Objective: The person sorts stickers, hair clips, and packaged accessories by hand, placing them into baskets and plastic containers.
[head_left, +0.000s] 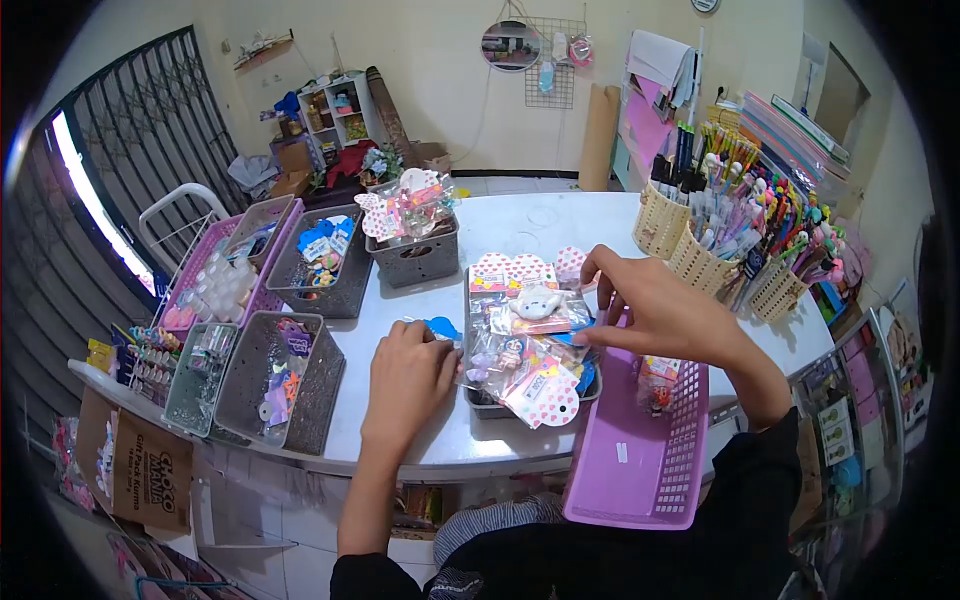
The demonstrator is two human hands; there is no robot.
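My left hand (412, 370) is low over the white table, fingers curled down at a small packet with a blue top (440, 327) that shows past the fingertips. To its right stands a grey basket (490, 408) heaped with clear packets on heart-print cards. A white character-head piece (537, 303) lies on top of the heap, and a heart-print card (542, 392) hangs over the near rim. My right hand (655, 310) arches over the basket's right side, thumb and fingers apart, thumb tip right at the packets. Below it, a purple basket (625, 490) holds a packet with a red piece (657, 380).
Several grey baskets of small packets, one of them (415, 265) at the back, stand on the left. A purple tray (180, 290) is further left. Woven pen holders (700, 262) crowd the back right. A cardboard box (150, 470) sits below the table's left edge.
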